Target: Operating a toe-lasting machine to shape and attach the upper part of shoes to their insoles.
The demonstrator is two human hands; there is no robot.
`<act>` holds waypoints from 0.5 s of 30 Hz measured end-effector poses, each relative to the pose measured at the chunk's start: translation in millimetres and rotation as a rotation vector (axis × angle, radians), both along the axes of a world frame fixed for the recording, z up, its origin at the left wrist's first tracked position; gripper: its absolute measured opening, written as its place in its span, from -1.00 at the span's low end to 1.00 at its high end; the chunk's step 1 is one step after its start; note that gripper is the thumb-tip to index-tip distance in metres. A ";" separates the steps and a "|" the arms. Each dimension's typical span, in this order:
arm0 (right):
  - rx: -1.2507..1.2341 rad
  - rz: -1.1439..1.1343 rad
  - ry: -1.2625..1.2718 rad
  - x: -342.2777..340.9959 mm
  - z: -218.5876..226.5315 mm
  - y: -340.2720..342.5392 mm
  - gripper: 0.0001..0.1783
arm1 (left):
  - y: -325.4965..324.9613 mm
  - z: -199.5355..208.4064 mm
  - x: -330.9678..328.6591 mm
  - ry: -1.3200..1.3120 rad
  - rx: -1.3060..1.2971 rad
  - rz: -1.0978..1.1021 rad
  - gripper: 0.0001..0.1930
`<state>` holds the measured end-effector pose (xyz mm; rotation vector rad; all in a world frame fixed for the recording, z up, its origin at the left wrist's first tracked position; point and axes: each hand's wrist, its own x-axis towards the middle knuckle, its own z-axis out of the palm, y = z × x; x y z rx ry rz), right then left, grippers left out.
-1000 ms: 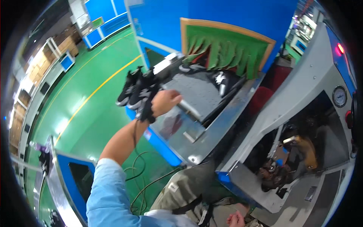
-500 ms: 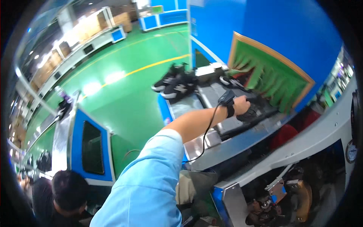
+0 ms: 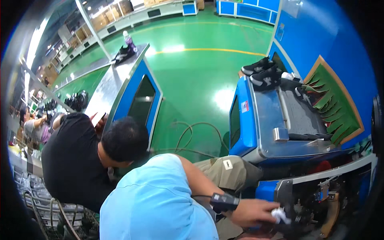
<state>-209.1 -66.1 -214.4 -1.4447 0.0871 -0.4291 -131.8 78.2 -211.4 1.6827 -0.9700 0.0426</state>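
My left arm, in a light blue sleeve with a black strapped device [image 3: 225, 202] at the wrist, bends across the lower middle. My left hand [image 3: 254, 212] is low at the right, beside the dark machine, its fingers closed on a crumpled white piece of cloth or paper [image 3: 281, 216]. Below it, a strip of skin at the lower edge seems to be my right hand [image 3: 262, 233]; its fingers are hidden. Close by is the machine's dark mechanism [image 3: 308, 214] with a curved tan part [image 3: 331, 214].
Black sneakers [image 3: 264, 78] sit on the conveyor's metal end [image 3: 266, 108]; another shoe [image 3: 306, 96] lies near the green flap curtain [image 3: 336, 104]. A person in black [image 3: 76, 160] bends close at my left, beside a wire rack [image 3: 44, 212]. A hose [image 3: 192, 132] lies on the green floor.
My left hand has come back from the conveyor down to the dark machine, and the white piece now shows at its fingers. The view has swung, bringing the person in black more into sight.
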 end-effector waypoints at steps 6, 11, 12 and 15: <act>-0.253 -0.191 -0.090 -15.9 6.2 -26.5 -0.33 | -57.9 -39.1 -43.7 0.498 -0.299 -0.019 0.10; -0.365 -0.257 -0.135 -25.9 4.9 -30.1 -0.32 | -69.0 -25.8 -38.8 0.935 -0.042 -0.255 0.01; -0.387 -0.268 -0.142 -26.4 6.6 -30.0 -0.32 | -70.2 -21.6 -44.6 0.970 -0.099 -0.230 -0.02; -0.461 -0.274 -0.159 -25.3 5.8 -17.6 -0.31 | -61.1 -14.1 -41.0 1.039 -0.220 -0.284 -0.11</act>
